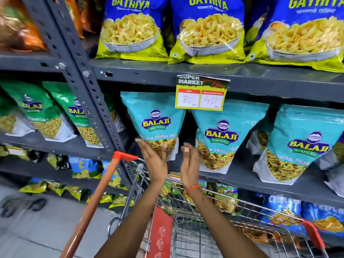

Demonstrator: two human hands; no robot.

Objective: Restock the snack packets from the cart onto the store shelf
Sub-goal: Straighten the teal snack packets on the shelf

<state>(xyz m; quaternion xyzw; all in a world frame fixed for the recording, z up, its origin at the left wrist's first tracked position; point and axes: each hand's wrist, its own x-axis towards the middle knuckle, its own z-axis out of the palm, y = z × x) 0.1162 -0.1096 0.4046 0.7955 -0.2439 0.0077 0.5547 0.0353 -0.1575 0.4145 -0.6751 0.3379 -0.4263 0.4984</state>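
Note:
A teal Balaji Wafers packet [154,120] stands at the left end of the grey middle shelf [232,175]. My left hand [153,159] is open, palm against the lower left of that packet, fingers spread. My right hand [189,162] is open too, held upright in the gap between this packet and a second teal packet [219,138]; it holds nothing. A third teal packet [301,144] stands further right. The wire cart [195,229] with an orange handle [100,194] is below my arms; a few packets show near its far end.
Blue and yellow Gathiya packets [210,30] fill the shelf above. A yellow price tag [202,93] reading 80 and 40 hangs from that shelf's edge. Green Balaji packets [46,112] sit in the left bay behind a grey upright [87,90]. Lower shelves hold blue and yellow packets.

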